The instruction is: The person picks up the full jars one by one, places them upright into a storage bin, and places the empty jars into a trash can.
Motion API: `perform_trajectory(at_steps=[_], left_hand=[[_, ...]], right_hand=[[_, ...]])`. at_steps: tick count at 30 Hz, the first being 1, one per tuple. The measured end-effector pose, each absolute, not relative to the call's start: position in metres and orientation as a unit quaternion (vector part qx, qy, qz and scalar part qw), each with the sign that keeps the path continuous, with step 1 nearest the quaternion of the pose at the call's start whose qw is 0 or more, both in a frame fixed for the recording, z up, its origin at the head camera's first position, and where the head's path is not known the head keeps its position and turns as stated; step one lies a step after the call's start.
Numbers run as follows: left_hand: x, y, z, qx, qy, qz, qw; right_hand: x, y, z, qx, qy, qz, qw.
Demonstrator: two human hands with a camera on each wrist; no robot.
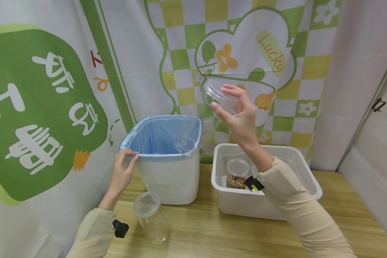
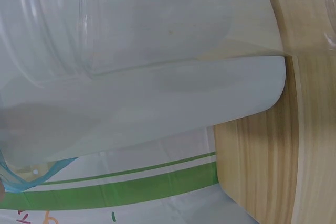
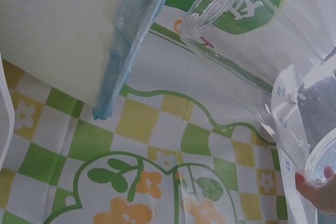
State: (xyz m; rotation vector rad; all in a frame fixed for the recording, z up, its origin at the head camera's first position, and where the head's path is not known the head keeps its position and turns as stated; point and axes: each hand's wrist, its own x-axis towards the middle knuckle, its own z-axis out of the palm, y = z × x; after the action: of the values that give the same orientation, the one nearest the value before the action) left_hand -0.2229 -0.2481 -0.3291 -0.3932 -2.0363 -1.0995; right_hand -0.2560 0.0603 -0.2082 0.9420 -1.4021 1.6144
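Observation:
In the head view my right hand [image 1: 240,114] grips a clear plastic jar [image 1: 196,125] near its ridged top end. The jar is tilted, its base low over the bin's opening; its inside looks see-through. The right wrist view shows the jar [image 3: 236,51] too, with fingertips [image 3: 317,190] at its ridged end. My left hand [image 1: 122,172] holds the near left rim of a white trash bin [image 1: 171,179] lined with a blue bag [image 1: 158,125]. A second clear lidded jar [image 1: 153,222] stands on the table before the bin. The left hand is almost wholly outside the left wrist view.
On the right a white plastic tub [image 1: 245,204] stands on the wooden table [image 1: 193,233]. Inside it is a clear jar with brown pieces [image 1: 237,175], beside another clear item partly hidden by my right arm. Printed curtains [image 1: 187,36] hang behind and at the sides.

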Motion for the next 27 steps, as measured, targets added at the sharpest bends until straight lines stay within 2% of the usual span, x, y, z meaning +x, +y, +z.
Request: perform_trajectory(at_steps=[6, 13, 22, 27], left_hand=[[-0.231, -0.255, -0.337, -0.154, -0.798, -0.437, 0.385], [-0.246, -0.266, -0.351, -0.162, -0.797, -0.432, 0.39], [-0.246, -0.266, -0.352, -0.171, -0.796, -0.425, 0.395], [-0.245, -0.267, -0.352, -0.164, -0.798, -0.426, 0.393]], right_hand=[[-0.262, 0.044, -0.208, 0.341, -0.573, 0.627, 0.403], [-0.254, 0.028, -0.207, 0.289, -0.629, 0.611, 0.385], [-0.292, 0.015, -0.232, 0.312, -0.647, 0.555, 0.419], [-0.299, 0.007, -0.239, 0.324, -0.679, 0.52, 0.404]])
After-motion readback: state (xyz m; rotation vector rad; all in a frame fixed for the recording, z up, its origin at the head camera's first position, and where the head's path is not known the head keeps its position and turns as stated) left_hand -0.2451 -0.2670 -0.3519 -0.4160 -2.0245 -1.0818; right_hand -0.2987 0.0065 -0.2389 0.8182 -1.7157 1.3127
